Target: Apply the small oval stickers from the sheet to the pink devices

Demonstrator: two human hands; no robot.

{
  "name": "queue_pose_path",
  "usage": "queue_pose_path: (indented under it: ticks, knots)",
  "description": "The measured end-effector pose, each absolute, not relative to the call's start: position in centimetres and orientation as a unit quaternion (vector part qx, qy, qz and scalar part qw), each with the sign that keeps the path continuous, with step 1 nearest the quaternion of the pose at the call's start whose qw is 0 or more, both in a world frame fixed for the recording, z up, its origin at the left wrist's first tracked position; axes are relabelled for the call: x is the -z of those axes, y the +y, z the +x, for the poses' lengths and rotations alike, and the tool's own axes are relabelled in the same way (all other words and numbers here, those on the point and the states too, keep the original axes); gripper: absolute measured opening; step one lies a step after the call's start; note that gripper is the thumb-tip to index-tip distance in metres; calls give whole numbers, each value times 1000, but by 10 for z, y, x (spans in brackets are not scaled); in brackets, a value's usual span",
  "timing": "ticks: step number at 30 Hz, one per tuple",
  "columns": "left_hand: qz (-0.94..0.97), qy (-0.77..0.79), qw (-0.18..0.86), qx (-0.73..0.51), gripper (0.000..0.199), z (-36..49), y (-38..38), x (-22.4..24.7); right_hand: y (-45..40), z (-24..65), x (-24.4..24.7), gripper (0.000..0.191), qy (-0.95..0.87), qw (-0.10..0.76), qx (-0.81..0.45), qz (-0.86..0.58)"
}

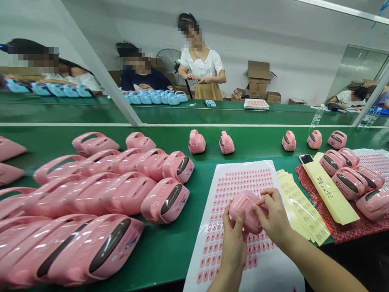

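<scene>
Over a sheet of stickers [223, 180], my left hand [234, 237] grips a pink plastic device [245, 205] from below and the left, thumb on its near side. The device is tilted, a flat panel facing up. My right hand [273, 217] is at its right side, thumb and forefinger pressed together against the casing. Whatever lies between those fingertips is hidden. The sheet carries rows of small pink oval stickers with dark red centres. Just right of it lie yellow label sheets [299, 205] with printed rows.
Rows of pink handled devices [121, 192] fill the left of the green table [170, 253]. More pink devices [348, 182] sit on red bubble wrap [342, 233] at right, near a phone [305, 159]. Beyond a white frame bar [100, 61], co-workers sit or stand by blue devices [154, 97].
</scene>
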State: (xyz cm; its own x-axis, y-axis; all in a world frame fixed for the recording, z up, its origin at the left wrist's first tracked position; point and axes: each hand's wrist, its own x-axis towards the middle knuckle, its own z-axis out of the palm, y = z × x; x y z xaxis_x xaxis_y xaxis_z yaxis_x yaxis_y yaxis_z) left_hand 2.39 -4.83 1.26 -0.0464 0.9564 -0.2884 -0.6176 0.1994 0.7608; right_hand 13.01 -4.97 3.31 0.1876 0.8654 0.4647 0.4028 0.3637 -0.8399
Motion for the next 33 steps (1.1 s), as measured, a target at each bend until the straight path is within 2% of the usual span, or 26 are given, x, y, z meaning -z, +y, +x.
queue_pose_path:
  ticks: [3,9,12,20,25,29,31,33]
  knots:
    - [197,408,654,-606,45,24,-48,-10,-48,128,-31,10,-614,579,-177,-506]
    - [132,401,662,-619,29,26,-46,-13,-53,137,-33,13,-496,641,-298,-504]
    - [83,379,698,-602,29,24,-45,-20,-74,144,-13,13,-490,657,-251,-515]
    - [31,289,754,-589,45,0,-40,0,-128,137,66,50,-785,408,-51,-462]
    - [44,253,749,-611,48,-8,-37,11,-131,129,71,63,-833,347,20,-430]
    - [44,226,742,-629,50,-13,-37,5,-133,126,80,65,-811,358,-19,-462]
    - [22,224,745,-628,51,-16,-37,4,-133,126,80,63,-771,395,-96,-490]
    - [-3,215,753,-622,51,-17,-38,5,-128,128,70,58,-704,445,-224,-506]
